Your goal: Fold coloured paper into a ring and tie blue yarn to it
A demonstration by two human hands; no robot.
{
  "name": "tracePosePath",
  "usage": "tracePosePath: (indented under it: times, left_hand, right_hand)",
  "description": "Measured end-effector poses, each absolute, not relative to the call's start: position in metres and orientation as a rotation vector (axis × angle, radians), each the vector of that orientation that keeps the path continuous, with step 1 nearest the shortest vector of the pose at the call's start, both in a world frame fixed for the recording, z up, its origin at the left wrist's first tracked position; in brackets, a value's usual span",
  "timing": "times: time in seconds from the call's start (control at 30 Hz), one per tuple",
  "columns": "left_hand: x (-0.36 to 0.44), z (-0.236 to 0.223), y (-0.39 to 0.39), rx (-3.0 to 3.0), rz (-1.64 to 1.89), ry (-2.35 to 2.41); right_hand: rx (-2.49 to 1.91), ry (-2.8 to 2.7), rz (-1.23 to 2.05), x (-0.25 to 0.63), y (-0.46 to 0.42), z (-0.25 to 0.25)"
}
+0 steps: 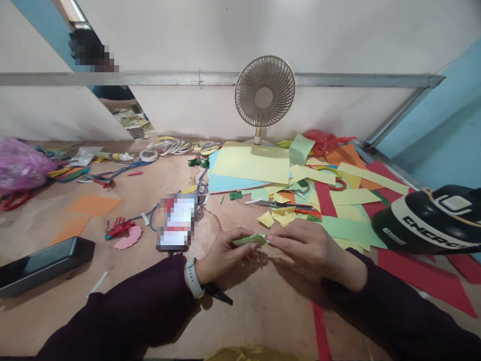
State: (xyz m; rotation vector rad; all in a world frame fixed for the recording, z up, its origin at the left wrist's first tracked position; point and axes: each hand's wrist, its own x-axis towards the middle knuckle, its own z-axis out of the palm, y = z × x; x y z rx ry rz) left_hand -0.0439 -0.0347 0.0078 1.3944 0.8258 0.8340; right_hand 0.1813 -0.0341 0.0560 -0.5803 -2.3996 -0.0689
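Between my two hands, above the middle of the table, is a small folded piece of light green paper (245, 241). My left hand (229, 253), with a white watch band on its wrist, pinches the paper between thumb and fingers. My right hand (306, 248) pinches the paper's right tip; its lower fingers are partly hidden. Just beyond my right hand lie small yellow paper pieces (283, 217) and scissors (285, 205). A black pen-like object (221, 295) pokes out from under my left wrist. A phone (177, 220) with a lit, blurred screen lies left of my left hand.
Stacked yellow sheets (251, 160) lie before a small fan (265, 93). Coloured strips cover the right side beside a black bottle (428, 220). At left are a dark grey case (45, 265), orange paper (93, 204), a pink scalloped paper (129, 237) and tape rolls (149, 155).
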Motion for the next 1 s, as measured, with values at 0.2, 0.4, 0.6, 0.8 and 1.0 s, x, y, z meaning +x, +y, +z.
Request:
tracePosePath:
  times: [0.2,0.4,0.6,0.8,1.0]
  left_hand:
    - [-0.046,0.006,-0.033,1.525,0.865,0.792]
    - [-0.048,0.006,-0.033,1.668,0.857,0.752]
    - [-0.049,0.007,-0.034,1.720,0.839,0.781]
    - [-0.049,0.006,-0.034,1.736,0.805,0.770]
    - [-0.049,0.004,-0.036,1.651,0.792,0.732]
  right_hand:
    - [-0.625,-2.349,0.161,0.185,-0.033,0.053]
    - [-0.704,-2.283,0.275,0.186,-0.027,0.050]
    - [-0.723,-2.290,0.278,0.185,-0.032,0.048]
    - [-0.689,-2.316,0.305,0.184,-0.037,0.043]
    - [-0.699,-2.313,0.340,0.187,-0.034,0.044]
